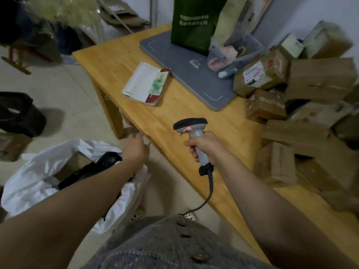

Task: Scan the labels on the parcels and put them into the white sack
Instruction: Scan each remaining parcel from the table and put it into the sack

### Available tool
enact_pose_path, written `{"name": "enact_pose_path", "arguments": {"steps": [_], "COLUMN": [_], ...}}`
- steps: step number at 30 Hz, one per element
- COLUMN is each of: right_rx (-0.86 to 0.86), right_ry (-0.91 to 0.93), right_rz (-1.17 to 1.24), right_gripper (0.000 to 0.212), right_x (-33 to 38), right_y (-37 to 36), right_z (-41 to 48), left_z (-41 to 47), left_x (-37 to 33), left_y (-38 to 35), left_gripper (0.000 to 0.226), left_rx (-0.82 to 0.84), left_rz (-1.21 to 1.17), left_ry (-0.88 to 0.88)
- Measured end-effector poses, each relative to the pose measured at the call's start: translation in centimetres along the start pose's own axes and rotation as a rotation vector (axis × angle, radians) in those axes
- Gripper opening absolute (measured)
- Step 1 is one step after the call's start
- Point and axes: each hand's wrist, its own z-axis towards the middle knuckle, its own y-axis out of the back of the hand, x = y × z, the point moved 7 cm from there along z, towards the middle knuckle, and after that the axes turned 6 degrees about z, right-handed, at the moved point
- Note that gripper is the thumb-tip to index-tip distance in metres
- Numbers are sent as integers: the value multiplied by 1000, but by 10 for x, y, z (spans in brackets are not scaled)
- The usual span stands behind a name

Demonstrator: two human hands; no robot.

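Observation:
My right hand (pixel 206 147) grips the handle of a grey barcode scanner (pixel 191 129) above the wooden table (pixel 147 117), its cable hanging down towards me. My left hand (pixel 135 149) hovers over the mouth of the white sack (pixel 35 181) on the floor, fingers loosely curled, holding nothing that I can see. Inside the sack lie a brown cardboard parcel (pixel 72 165) and a black parcel (pixel 108 160). A pile of several brown cardboard parcels (pixel 310 105) covers the right side of the table; one carries a white label (pixel 253 73).
A grey mat (pixel 186 74) lies on the table with a green bag (pixel 194 22) and a clear plastic box (pixel 237 53) on it. A white booklet with a red cover (pixel 145 84) lies near the table's left edge. A black bin (pixel 19 115) stands on the tiled floor.

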Motion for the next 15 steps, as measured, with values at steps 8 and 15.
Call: {"name": "enact_pose_path", "arguments": {"steps": [8,15], "right_rx": [-411,-922], "right_ry": [54,74], "right_rz": [289,548], "right_gripper": [18,20], "right_x": [-47,-121], "right_y": [130,248], "right_z": [-35,-85], "left_z": [-39,-99], "left_x": [-206,-313], "left_y": [-55,-118], "left_gripper": [50,51], "left_rx": [101,428], "left_rz": [25,-35], "left_ry": [-616,-773]}}
